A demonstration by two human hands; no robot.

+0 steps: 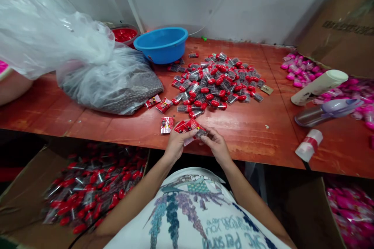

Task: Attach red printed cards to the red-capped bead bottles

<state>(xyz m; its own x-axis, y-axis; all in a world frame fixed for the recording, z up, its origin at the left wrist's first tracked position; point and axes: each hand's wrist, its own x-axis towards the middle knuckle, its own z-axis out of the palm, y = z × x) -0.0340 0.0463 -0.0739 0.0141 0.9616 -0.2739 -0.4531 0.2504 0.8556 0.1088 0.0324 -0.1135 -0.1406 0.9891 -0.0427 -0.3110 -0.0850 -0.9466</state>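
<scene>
Farthest left, under the table (263, 132), an open carton (23, 202) is full of bagged red-capped tubes. Above it a big clear plastic bag (87, 66) slumps on the table with dark beads in its bottom, and behind that sit a red bowl (124, 34) and a blue bowl (162, 44). A few loose packets (159, 103) lie by the bag, next to a heap of tubes (217, 81).

At the near edge, the left hand (175, 142) and right hand (216, 144) meet. Both are pinched onto one red packet (189, 126), held just above the table edge with a small dark tube at its right end. Whether the tube is inside the packet I cannot tell. Another packet (166, 124) lies just left of the hands.

The step in hand looks like pairing tube and packet. The film is thin, so it calls for fingertip work.

To the right lie a white bottle (318, 85), a purple bottle (327, 111) and pink tubes (300, 70).
</scene>
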